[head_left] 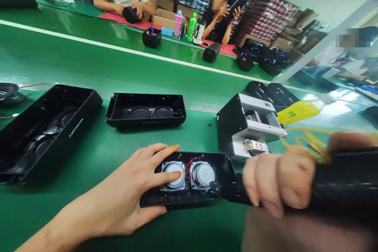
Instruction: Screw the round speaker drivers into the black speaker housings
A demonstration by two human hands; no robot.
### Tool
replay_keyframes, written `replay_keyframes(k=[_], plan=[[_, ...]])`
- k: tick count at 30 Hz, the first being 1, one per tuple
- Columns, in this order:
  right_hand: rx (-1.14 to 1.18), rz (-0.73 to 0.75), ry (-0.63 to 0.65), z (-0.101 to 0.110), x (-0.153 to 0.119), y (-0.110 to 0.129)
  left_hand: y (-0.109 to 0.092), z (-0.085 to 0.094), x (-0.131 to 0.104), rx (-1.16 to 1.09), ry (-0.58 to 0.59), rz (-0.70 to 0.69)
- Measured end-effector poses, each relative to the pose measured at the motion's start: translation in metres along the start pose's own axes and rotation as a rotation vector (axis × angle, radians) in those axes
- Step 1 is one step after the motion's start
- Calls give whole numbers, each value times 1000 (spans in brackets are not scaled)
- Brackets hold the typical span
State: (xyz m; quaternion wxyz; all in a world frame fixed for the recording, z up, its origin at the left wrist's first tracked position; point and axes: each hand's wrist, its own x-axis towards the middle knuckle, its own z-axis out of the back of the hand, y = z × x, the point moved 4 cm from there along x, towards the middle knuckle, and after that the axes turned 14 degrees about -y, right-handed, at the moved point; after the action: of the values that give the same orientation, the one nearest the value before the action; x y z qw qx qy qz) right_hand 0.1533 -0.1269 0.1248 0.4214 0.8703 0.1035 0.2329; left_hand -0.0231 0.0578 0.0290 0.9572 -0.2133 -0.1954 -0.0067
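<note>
Nearby, beyond speaker housing (223,169): open casing (147,123), boxy machine (230,126), yellow bottle (301,111).

Bracing the case (223,169) with the left hand (141,183), touching its left speaker (173,179) with a fingertip. Gripping a blurred black tool (345,191) in the right hand (280,181), right of the case. Facing an open shell (147,122) beyond the case.

A pink bottle (178,25) between a blue box (167,32) and a green bottle (191,27)
</note>
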Motion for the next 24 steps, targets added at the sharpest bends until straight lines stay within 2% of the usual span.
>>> replay_keyframes(k=[3, 7, 17, 22, 24], plan=[[44, 17, 113, -12, -10, -28, -2, 0, 2, -48, -24, 11], [-12, -71, 169, -10, -14, -50, -3, -2, 2, -88, -37, 18], [-36, -94, 212, -15, -19, -57, -1, -3, 4, -115, -7, 41], [-43, -106, 186, -15, -19, -62, -1, -2, 4, -118, -29, 24], [-49, -96, 212, -16, -20, -62, -2, -1, 5, -122, -27, 11]])
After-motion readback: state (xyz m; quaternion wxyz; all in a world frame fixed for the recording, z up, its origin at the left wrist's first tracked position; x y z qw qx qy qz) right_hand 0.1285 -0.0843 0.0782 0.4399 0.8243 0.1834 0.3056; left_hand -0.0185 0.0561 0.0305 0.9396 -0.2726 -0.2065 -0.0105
